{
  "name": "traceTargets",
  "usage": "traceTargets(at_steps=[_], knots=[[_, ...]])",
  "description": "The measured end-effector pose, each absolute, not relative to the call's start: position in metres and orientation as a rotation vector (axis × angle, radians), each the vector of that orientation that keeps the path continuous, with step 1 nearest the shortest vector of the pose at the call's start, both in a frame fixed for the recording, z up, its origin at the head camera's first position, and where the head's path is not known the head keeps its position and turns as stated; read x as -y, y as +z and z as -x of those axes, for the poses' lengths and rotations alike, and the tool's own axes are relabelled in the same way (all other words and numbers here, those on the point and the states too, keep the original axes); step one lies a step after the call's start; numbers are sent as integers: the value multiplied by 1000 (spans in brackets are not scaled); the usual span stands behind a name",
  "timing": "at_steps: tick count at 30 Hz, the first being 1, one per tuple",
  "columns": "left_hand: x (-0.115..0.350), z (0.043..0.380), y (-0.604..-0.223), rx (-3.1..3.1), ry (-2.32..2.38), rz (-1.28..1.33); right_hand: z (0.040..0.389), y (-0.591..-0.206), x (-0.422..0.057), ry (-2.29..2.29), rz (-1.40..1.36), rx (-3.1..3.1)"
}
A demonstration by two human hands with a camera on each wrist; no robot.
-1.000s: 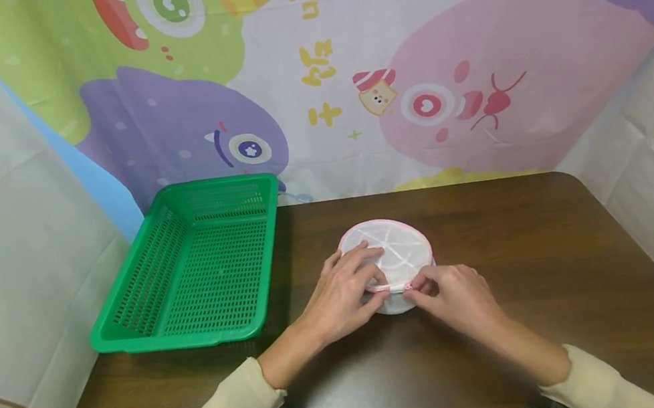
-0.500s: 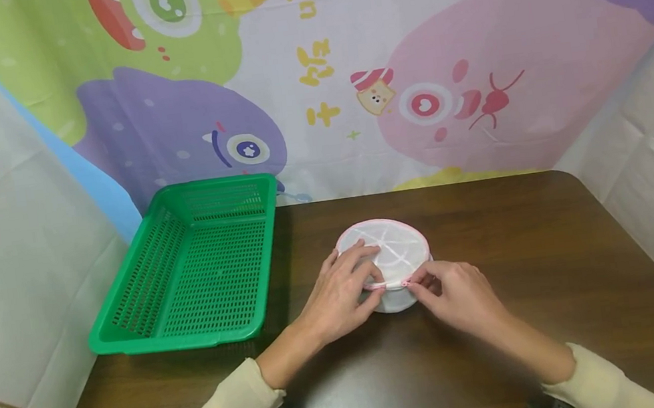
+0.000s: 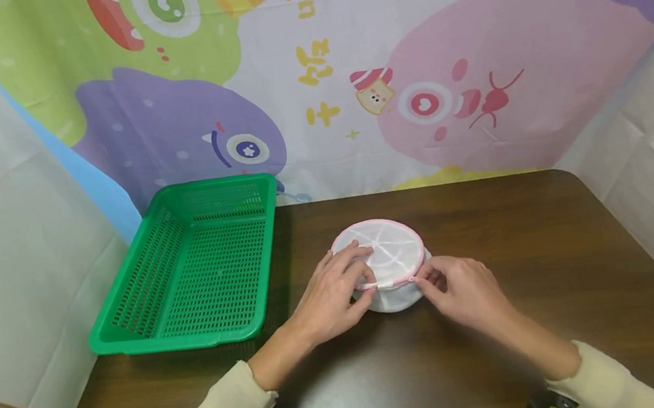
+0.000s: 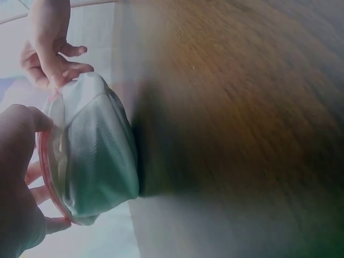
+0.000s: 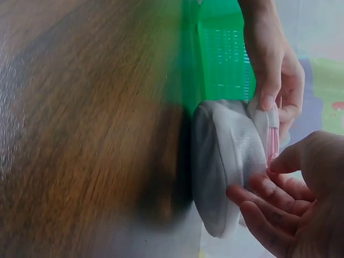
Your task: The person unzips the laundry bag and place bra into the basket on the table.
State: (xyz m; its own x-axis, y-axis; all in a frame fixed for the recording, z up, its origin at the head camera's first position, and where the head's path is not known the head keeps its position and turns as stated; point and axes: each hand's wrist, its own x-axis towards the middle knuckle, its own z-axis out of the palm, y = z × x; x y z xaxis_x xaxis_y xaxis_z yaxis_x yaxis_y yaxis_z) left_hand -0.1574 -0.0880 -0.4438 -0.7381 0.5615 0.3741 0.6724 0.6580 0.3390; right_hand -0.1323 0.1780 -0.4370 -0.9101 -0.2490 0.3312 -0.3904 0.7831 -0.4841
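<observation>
A round white mesh laundry bag (image 3: 395, 247) with a pink zipper round its top sits on the table in the head view. My left hand (image 3: 332, 292) pinches the near left of the zippered rim between thumb and forefinger, its other fingers spread over the top. At the near right of the rim, my right hand (image 3: 464, 288) pinches the small pink zipper pull (image 3: 413, 279) with thumb and forefinger. The left wrist view shows the bag's sagging mesh side (image 4: 99, 150). In the right wrist view, pink zipper tape (image 5: 273, 141) runs between the two hands.
A green perforated plastic basket (image 3: 214, 277) stands on the left of the brown wooden table (image 3: 549, 239). Behind the table hangs a cartoon-printed cloth (image 3: 322, 157). A dark object (image 3: 550, 404) lies beside the right sleeve at the near edge.
My right hand has drawn the zipper pull a little to the right along the rim. My left hand and the bag's top have shifted slightly left. The basket stays put.
</observation>
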Motion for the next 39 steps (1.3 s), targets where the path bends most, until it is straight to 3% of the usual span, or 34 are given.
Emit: traceTargets(at_steps=[21,39], knots=[[75,157,-443,2614,-653,1067,124,-436,-162,842,-638,2709],[78,157,-440,2645,-633,1087,126,-436,-162,830,-602,2705]])
